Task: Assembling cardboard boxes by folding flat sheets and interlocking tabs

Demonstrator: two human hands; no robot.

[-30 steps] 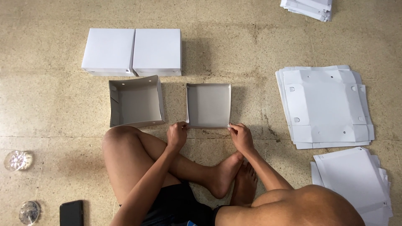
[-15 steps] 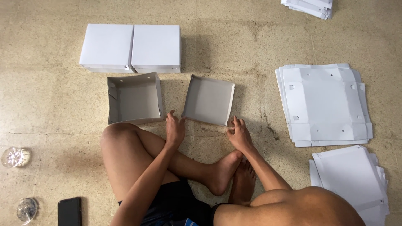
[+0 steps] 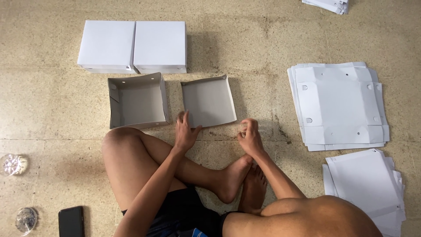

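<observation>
Right hand [image 3: 251,137] just off the shallow tray [image 3: 208,101], fingers loosely curled, empty. Left hand [image 3: 185,131] spread, fingertips on the near rim. Tray now at frame centre, turned slightly, beside the deeper open box [image 3: 137,100].

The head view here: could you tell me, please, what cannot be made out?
- Stack of sheets: cut off by the top edge.
- Lower stack of flat sheets: partly hidden by the person's shoulder.
- Right hand: whether its curled fingers hold anything is too small to tell.
</observation>
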